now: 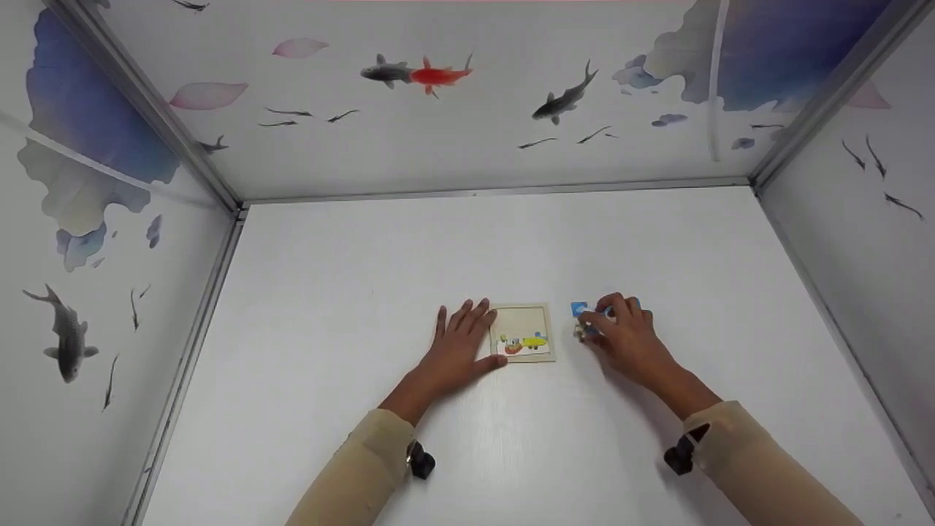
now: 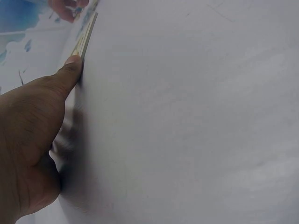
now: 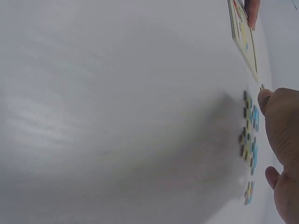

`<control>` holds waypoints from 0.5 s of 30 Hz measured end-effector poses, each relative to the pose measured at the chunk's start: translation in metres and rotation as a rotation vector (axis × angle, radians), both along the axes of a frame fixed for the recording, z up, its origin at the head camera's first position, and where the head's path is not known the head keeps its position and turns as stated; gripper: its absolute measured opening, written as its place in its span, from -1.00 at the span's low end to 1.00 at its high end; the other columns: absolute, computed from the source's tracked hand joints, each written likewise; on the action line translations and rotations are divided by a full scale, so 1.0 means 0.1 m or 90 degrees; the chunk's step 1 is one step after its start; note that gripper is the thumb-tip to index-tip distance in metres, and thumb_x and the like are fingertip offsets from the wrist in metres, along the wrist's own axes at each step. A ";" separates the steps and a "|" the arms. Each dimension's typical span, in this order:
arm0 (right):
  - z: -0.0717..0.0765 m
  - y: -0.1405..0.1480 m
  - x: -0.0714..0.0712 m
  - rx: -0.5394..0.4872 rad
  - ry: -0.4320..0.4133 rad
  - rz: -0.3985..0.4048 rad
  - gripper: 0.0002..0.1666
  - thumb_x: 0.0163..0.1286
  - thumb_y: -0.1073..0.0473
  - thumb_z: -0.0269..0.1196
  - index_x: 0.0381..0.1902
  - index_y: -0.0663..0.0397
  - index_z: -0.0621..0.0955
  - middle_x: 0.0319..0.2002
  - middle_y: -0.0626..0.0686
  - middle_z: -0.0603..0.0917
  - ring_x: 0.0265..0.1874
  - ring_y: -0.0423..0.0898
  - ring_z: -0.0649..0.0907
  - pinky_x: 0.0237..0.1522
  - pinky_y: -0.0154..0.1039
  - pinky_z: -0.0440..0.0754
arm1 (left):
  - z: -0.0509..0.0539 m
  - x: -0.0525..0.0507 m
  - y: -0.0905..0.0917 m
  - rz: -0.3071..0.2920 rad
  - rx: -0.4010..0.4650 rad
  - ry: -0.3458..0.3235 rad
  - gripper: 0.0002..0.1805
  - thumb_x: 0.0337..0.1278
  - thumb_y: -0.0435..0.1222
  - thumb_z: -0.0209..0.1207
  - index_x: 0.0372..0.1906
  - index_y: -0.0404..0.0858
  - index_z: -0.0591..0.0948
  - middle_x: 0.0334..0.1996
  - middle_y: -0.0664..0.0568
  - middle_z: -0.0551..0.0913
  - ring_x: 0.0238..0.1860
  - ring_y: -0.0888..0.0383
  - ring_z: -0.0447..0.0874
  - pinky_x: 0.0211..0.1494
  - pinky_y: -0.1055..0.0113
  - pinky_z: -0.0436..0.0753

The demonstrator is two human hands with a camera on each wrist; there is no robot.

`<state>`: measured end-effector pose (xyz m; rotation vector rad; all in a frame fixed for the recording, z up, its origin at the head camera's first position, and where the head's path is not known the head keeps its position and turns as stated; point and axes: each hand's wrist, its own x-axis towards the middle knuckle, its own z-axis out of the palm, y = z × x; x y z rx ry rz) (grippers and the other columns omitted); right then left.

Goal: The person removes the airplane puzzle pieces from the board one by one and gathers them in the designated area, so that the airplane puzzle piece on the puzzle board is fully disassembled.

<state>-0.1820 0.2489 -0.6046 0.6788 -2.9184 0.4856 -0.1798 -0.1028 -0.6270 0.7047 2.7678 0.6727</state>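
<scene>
A square wooden puzzle tray (image 1: 519, 359) lies on the white table, with joined jigsaw pieces (image 1: 537, 342) showing a colourful picture along its lower part. My left hand (image 1: 460, 351) rests at the tray's left side, fingers spread, thumb on the lower left corner. In the left wrist view that thumb (image 2: 70, 70) touches the tray's edge. To the right of the tray my right hand (image 1: 632, 343) hovers over loose puzzle pieces (image 3: 247, 144), partly hiding them from the head view. Its thumb and fingertips pinch a small puzzle piece (image 3: 262, 87), mostly hidden.
A blue puzzle piece (image 1: 578, 308) lies beside the right fingertips. One loose piece (image 3: 249, 192) sits apart from the others in the right wrist view. White panels with painted fish (image 1: 562, 102) wall the table at the back and both sides.
</scene>
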 end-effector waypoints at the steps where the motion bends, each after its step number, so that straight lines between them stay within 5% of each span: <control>1: 0.00 0.04 0.01 0.003 0.000 -0.004 -0.51 0.44 0.28 0.53 0.25 -0.19 0.71 0.24 0.21 0.51 0.23 0.28 0.51 0.15 0.32 0.54 | 0.00 0.00 0.00 -0.001 0.001 0.002 0.01 0.59 0.33 0.10 0.83 -0.13 0.11 0.85 -0.05 0.00 0.86 -0.18 -0.13 0.80 -0.43 -0.25; 15: -0.11 0.55 0.10 -0.025 0.065 -0.011 -0.50 0.34 0.36 0.57 0.20 -0.03 0.74 0.07 0.22 0.57 0.01 0.19 0.50 -0.11 0.11 0.42 | -0.01 0.00 0.01 0.008 0.003 0.003 0.03 0.56 0.38 0.06 0.82 -0.12 0.13 0.85 -0.03 0.02 0.86 -0.16 -0.11 0.82 -0.39 -0.25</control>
